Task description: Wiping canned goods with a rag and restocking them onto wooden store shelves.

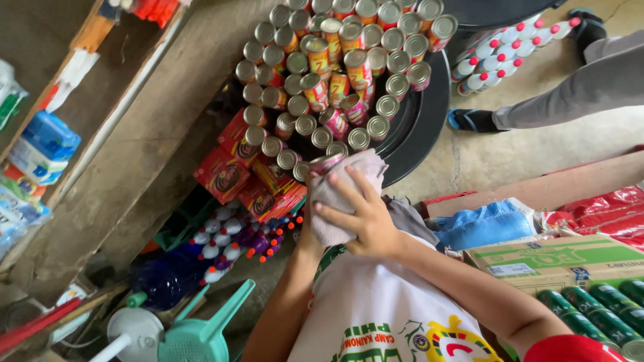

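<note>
The right hand [359, 218] presses a grey cloth [345, 188] around a can [327, 163], wiping it, left hand hidden beneath; next, turning the can needs a firm grip

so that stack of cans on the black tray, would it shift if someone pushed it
Probably: the cans lie stacked on their round sides, so they could roll. Smooth metal may slide on the black tray. They are likely heavy if full.

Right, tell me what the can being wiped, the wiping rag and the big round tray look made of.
Can: looks like metal, with a shiny silvery lid and a printed red label. Rag: soft woven cloth, pale pinkish, creased, under the right hand. Tray: probably plastic, black, smooth with ridged rings and a faint gloss.
</note>
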